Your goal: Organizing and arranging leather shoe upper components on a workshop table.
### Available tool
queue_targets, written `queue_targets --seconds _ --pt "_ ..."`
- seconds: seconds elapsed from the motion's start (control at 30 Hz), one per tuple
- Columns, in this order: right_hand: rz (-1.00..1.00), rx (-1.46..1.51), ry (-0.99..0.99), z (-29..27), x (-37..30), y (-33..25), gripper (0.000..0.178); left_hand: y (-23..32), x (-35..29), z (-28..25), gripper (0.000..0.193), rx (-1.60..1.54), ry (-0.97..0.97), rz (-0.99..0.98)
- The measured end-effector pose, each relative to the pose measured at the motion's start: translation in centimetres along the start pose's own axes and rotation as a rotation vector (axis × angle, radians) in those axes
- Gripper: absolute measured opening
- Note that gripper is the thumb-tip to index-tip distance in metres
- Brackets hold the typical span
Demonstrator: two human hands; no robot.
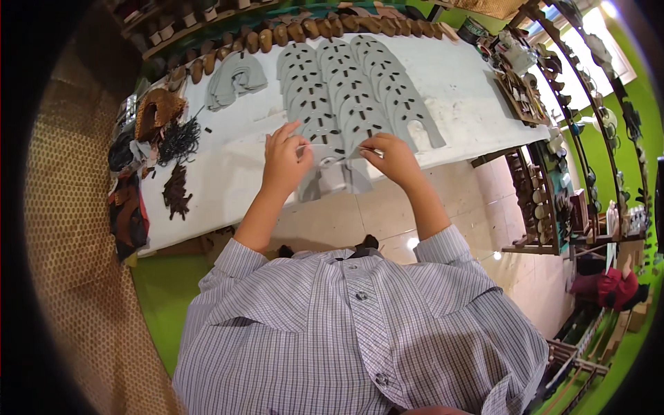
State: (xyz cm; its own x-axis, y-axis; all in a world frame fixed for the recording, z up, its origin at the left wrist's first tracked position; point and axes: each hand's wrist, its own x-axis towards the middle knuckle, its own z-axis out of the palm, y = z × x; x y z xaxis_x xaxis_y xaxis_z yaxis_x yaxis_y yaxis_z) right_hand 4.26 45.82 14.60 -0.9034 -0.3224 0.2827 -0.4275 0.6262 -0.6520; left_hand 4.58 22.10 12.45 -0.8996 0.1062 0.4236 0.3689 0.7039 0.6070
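Observation:
My left hand (282, 160) is over the near edge of the white table, thumb and forefinger pinched and the other fingers partly raised. Across from it, my right hand (391, 159) pinches something small and thin. A faint pale line, perhaps thread, runs between the two pinches. Below them, a blurred grey U-shaped piece (309, 187) hangs at the table edge. Just beyond my hands lie three overlapping columns of grey U-shaped pieces (356, 104) with small dark tabs on them. A separate pile of grey U-shaped pieces (235, 79) rests farther left.
Brown shoe lasts (311, 28) line the table's back edge. At left lie black laces (180, 142), dark brown strips (177, 192) and a brown perforated piece (158, 113). A wooden tray of tools (520, 97) sits at the right end. Shoe racks (588, 124) stand beyond it.

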Motion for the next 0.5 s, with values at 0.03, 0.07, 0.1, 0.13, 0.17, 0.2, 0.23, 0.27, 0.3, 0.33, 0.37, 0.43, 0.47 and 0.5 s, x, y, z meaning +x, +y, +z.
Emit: queue_targets --seconds 0.03,0.07,0.1,0.13,0.17,0.2,0.23,0.27,0.3,0.33,0.37,0.43,0.47,0.5 --pt "0.021 0.009 -0.009 -1.8 -0.4 1.3 0.015 1.4 0.7 1.4 0.008 0.007 0.002 0.003" --pt "0.046 0.02 -0.015 -3.5 -0.9 2.5 0.016 2.7 1.6 2.8 0.009 -0.055 -0.007 0.01" --pt "0.083 0.017 -0.035 -5.1 -1.0 3.5 0.017 3.8 2.3 4.2 0.011 -0.112 -0.015 0.013" --pt "0.082 0.029 -0.03 -6.3 -1.1 5.0 0.017 4.6 3.0 5.6 0.011 -0.101 -0.02 0.015" --pt "0.084 -0.017 -0.008 -7.5 -1.1 6.5 0.017 5.2 3.8 7.3 0.012 -0.085 -0.015 0.039" --pt "0.086 -0.066 0.014 -8.9 -1.0 7.9 0.017 6.1 4.8 8.7 0.012 -0.072 -0.008 0.064" --pt "0.091 -0.082 0.062 -9.8 -1.0 9.2 0.017 6.8 5.9 9.8 0.014 -0.037 -0.071 0.028" --pt "0.087 -0.078 0.061 -10.8 -0.8 10.7 0.017 7.5 7.1 11.2 0.014 -0.032 -0.069 0.027" --pt "0.072 -0.107 0.097 -11.7 -0.3 11.9 0.016 8.1 8.3 12.5 0.013 -0.03 -0.038 0.049" --pt "0.056 -0.136 0.132 -12.6 0.1 13.0 0.016 8.7 9.2 13.6 0.013 -0.028 -0.006 0.07" --pt "0.046 -0.103 0.155 -13.5 0.5 13.8 0.015 9.4 10.2 14.5 0.013 -0.024 0.002 0.065" --pt "0.003 -0.137 0.206 -14.7 0.9 15.1 0.014 10.6 11.5 16.0 0.012 0.006 0.091 0.136" --pt "-0.028 -0.171 0.265 -15.2 1.0 15.7 0.013 10.8 11.6 16.6 0.012 0.011 0.098 0.131" --pt "-0.052 -0.185 0.285 -15.3 1.0 16.5 0.011 11.0 11.6 17.2 0.011 0.02 0.082 0.172"
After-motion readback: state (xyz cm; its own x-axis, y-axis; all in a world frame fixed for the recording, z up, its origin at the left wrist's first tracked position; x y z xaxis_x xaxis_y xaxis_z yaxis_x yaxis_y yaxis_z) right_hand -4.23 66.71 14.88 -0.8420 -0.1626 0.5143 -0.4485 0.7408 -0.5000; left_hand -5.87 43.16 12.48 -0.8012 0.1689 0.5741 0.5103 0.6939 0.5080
